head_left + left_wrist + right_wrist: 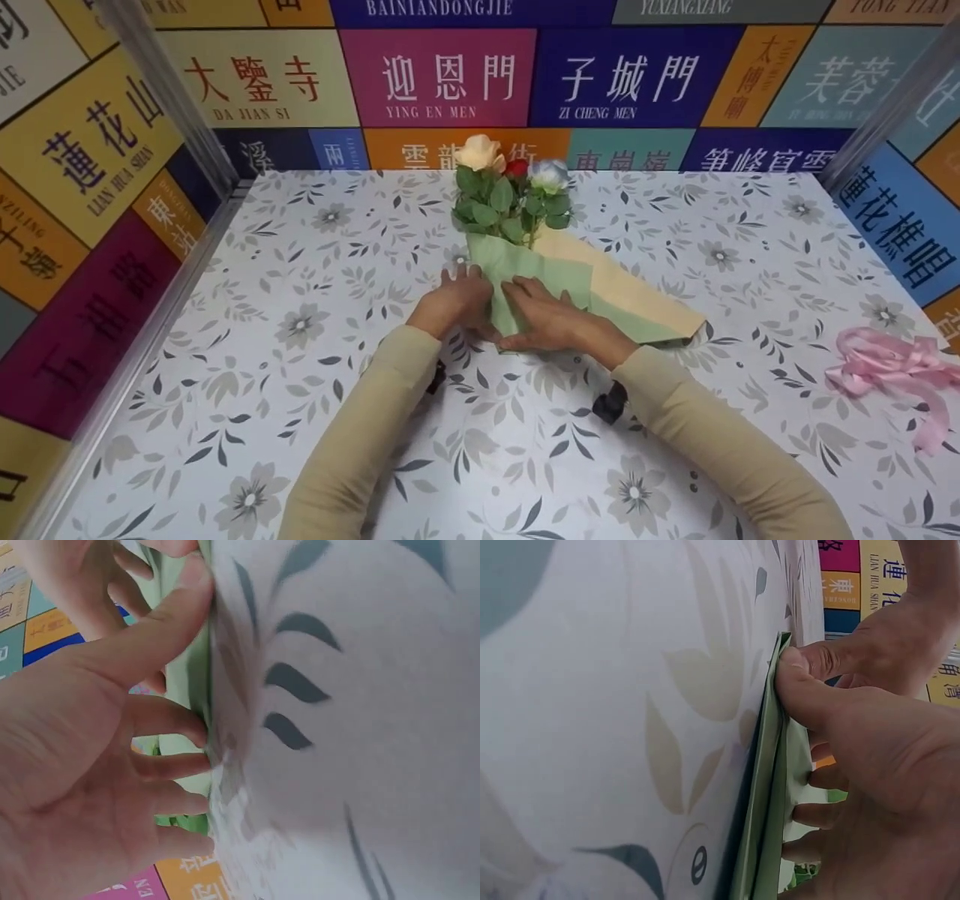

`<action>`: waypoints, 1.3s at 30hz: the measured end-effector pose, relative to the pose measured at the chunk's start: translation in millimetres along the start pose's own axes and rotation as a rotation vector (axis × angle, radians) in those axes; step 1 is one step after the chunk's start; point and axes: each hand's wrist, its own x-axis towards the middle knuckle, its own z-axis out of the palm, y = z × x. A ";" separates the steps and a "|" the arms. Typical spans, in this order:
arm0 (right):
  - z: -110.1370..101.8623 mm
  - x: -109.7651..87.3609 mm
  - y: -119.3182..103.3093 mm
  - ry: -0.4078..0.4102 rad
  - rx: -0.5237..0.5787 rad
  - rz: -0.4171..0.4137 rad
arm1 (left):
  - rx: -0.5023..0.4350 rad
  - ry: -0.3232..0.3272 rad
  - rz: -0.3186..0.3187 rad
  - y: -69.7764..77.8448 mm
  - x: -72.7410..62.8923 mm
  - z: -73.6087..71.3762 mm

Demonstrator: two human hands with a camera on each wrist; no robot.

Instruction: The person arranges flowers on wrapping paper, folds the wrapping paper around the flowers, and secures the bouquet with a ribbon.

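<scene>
A bouquet of roses lies on the table, with a peach rose (480,153), a red rose (516,168) and a pale blue rose (549,176) above green leaves. Green wrapping paper (555,274) is folded over the stems, which are hidden; a cream sheet (622,274) spreads out to the right. My right hand (551,319) lies across the green paper, fingers spread, its thumb (799,679) at the lower folded edge. At the paper's left edge, my left hand (457,300) has its fingers extended with the tips down, and its thumb (176,607) touches the fold.
Pink ribbon (892,367) lies in a loose heap at the right of the table. The table's cloth (300,397) has a grey floral print. Panels with colourful lettering (442,79) stand behind and at both sides.
</scene>
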 end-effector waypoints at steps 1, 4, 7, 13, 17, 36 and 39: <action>-0.2 0.1 0.0 -0.001 0.001 0.000 | -0.017 0.015 0.001 -0.6 -0.1 0.1; -1.2 0.5 -0.6 0.002 0.013 0.004 | -0.068 0.080 0.004 -3.3 -0.1 -1.1; -2.0 0.6 -1.5 -0.001 0.019 0.005 | -0.122 0.165 -0.030 -7.2 0.7 -3.2; -2.2 0.4 -2.8 -0.016 0.017 0.006 | -0.201 0.171 -0.211 -12.2 4.7 -8.0; -1.5 0.3 -2.5 -0.021 0.022 0.013 | -0.281 0.139 -0.301 -7.4 7.7 -10.9; 2.0 2.0 -2.4 -0.065 0.028 0.050 | -0.398 0.010 -0.253 -25.1 20.7 -8.5; 1.0 2.6 -4.5 -0.070 0.030 0.046 | -0.401 0.010 -0.299 -28.3 25.4 -12.0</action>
